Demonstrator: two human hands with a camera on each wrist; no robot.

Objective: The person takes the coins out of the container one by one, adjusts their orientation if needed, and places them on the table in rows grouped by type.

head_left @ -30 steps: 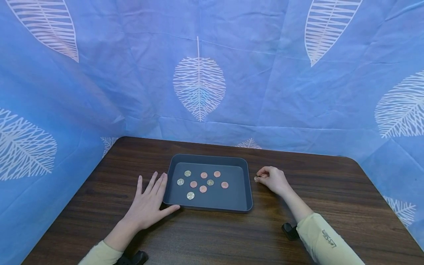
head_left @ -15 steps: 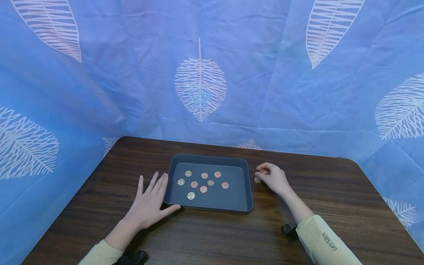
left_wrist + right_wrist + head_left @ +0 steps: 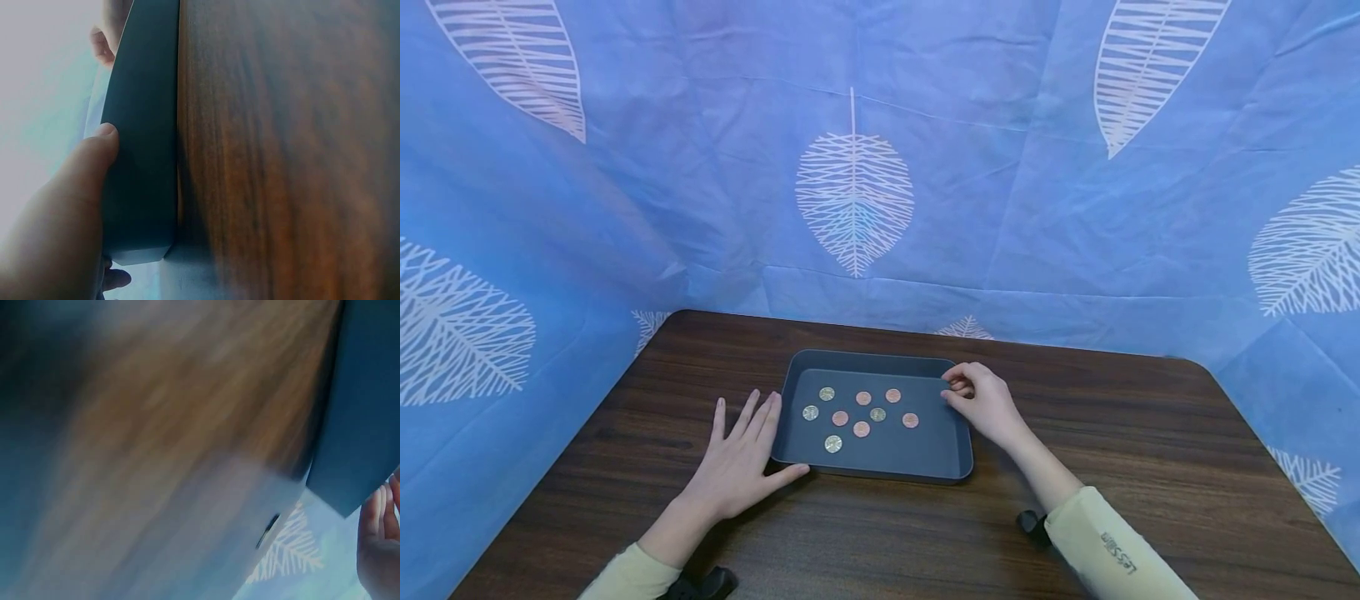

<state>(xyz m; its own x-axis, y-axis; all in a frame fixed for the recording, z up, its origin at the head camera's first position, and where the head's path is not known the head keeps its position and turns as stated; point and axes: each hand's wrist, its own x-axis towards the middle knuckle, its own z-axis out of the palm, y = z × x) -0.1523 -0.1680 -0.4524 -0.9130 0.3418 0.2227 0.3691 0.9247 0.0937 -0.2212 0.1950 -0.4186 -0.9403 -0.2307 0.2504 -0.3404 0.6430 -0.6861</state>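
A dark grey tray (image 3: 925,454) holds several copper-coloured coins (image 3: 861,429) and several pale gold coins (image 3: 832,444), spread out flat. My left hand (image 3: 733,471) lies spread at the tray's left front corner, fingers along the left side and thumb at the front rim. In the left wrist view the left thumb (image 3: 100,147) touches the tray's wall. My right hand (image 3: 985,404) reaches over the tray's right rim, thumb and index finger a little apart; I see nothing between them. The hand covers the spot just right of the tray.
The tray rests on a dark wooden table (image 3: 880,533). A blue cloth (image 3: 1000,208) with white leaf prints hangs behind and at both sides. A small, thin dark thing (image 3: 267,530) shows towards the table's edge in the right wrist view.
The right hand pinched a coin beside the tray, and half a second ago the coin showed below its fingers. Since then this hand has moved left over the tray's rim. The left hand stays put.
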